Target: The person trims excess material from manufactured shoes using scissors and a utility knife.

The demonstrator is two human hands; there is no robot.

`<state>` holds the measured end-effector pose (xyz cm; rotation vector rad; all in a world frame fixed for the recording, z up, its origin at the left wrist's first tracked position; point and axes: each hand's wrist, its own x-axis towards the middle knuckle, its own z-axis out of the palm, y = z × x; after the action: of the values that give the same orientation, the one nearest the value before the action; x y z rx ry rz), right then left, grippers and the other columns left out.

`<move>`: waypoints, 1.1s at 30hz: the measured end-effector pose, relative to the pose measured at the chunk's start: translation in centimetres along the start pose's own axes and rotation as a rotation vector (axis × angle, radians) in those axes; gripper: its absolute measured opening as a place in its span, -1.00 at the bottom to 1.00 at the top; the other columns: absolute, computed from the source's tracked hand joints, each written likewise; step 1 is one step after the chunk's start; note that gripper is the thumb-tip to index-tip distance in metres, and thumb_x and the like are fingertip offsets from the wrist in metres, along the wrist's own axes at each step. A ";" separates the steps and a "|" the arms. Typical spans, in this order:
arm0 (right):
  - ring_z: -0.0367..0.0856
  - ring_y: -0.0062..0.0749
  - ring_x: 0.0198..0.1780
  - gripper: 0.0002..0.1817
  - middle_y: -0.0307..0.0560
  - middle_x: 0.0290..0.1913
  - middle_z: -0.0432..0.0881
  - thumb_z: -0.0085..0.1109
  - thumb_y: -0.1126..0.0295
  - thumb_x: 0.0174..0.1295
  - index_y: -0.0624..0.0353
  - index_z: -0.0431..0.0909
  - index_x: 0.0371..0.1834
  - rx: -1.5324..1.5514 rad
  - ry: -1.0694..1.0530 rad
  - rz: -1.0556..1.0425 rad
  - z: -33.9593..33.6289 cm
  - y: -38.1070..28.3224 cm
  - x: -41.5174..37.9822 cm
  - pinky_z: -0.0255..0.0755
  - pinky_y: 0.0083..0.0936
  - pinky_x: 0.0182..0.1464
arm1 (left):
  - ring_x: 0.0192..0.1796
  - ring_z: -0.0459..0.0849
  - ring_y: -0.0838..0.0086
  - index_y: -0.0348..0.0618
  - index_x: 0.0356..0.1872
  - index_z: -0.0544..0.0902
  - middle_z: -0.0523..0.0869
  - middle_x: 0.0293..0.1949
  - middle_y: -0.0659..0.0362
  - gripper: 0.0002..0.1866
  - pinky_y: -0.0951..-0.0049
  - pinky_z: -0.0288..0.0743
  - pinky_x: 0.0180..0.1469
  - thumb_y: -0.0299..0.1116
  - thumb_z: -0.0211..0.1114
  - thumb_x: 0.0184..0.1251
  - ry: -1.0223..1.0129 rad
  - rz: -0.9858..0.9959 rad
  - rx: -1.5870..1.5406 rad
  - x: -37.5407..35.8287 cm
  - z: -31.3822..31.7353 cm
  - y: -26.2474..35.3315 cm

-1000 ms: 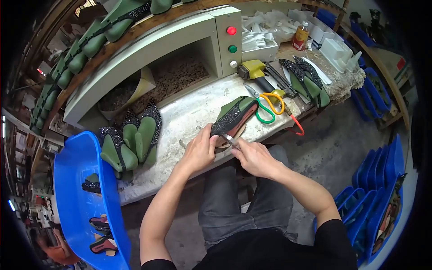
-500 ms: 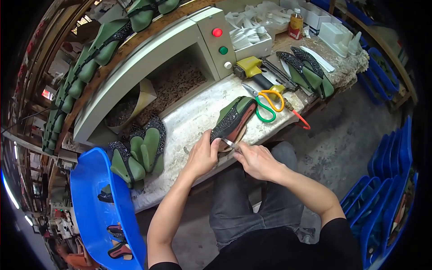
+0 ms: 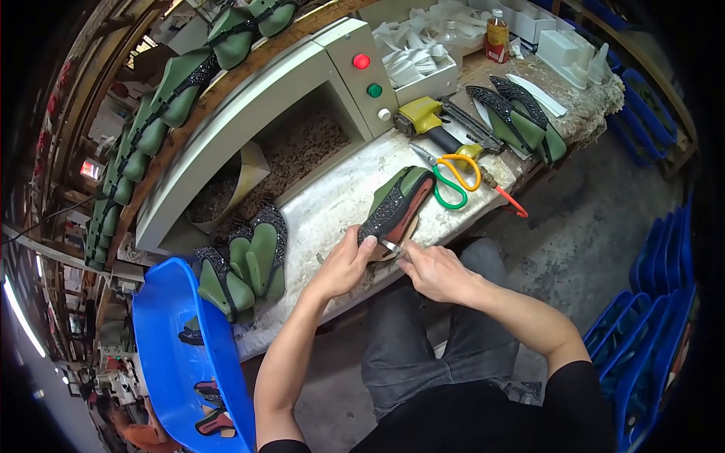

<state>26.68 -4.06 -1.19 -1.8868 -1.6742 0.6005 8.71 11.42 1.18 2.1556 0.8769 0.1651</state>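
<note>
A green shoe last with a glittery black upper and reddish underside (image 3: 398, 202) lies tilted on its side at the bench's front edge. My left hand (image 3: 346, 260) is closed round its near end, thumb on top. Just right of that, my right hand (image 3: 436, 272) grips a small metal tool (image 3: 392, 247), whose tip meets the shoe's edge near my left thumb. The tool's handle is mostly hidden in my fingers. Beyond the shoe lie scissors with green and orange handles (image 3: 455, 181).
A yellow nail gun (image 3: 425, 117) with a red hose lies behind the scissors. More lasts stand at the left (image 3: 264, 253) and right (image 3: 521, 121). A blue tub (image 3: 168, 355) is at the left. Blue bins (image 3: 642, 347) stand right. A person in orange (image 3: 143, 434) is far lower left.
The whole view has shifted slightly, with the bench appearing a little further right and down. Both hands keep their hold on the shoe and the tool.
</note>
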 end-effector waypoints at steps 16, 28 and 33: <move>0.73 0.42 -0.35 -0.69 0.36 -0.40 0.74 0.07 0.24 0.60 0.34 0.40 -0.06 0.135 -0.004 0.060 1.5 0.5 -0.8 0.50 0.07 -0.35 | -0.10 0.78 -0.34 -0.41 0.32 0.43 0.80 -0.09 -0.36 -0.54 -0.14 0.64 -0.02 -0.20 0.14 0.69 0.154 0.071 0.201 -0.3 2.2 -0.5; 0.75 0.22 -0.39 -0.74 0.14 -0.43 0.74 0.07 0.29 0.59 0.33 0.43 -0.01 0.694 0.010 0.255 1.2 -1.4 -4.5 0.55 -0.02 -0.36 | -0.13 0.81 -0.23 -0.39 0.33 0.42 0.81 -0.11 -0.28 -0.51 -0.04 0.65 -0.05 -0.21 0.25 0.64 0.170 -0.011 0.202 -0.4 2.9 0.3; 0.74 0.04 -0.43 -0.81 0.05 -0.38 0.74 0.02 0.38 0.60 0.31 0.44 0.04 0.571 0.460 0.060 2.9 -2.2 -3.9 0.59 -0.14 -0.32 | -0.01 0.80 -0.11 -0.36 0.42 0.34 0.79 0.03 -0.26 -0.45 0.02 0.64 0.06 -0.24 0.27 0.62 0.099 -0.030 0.203 -0.2 1.8 0.7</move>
<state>22.65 -7.44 -2.02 -1.5103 -1.0189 0.5419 9.62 9.79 0.49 2.3371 1.0200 0.1756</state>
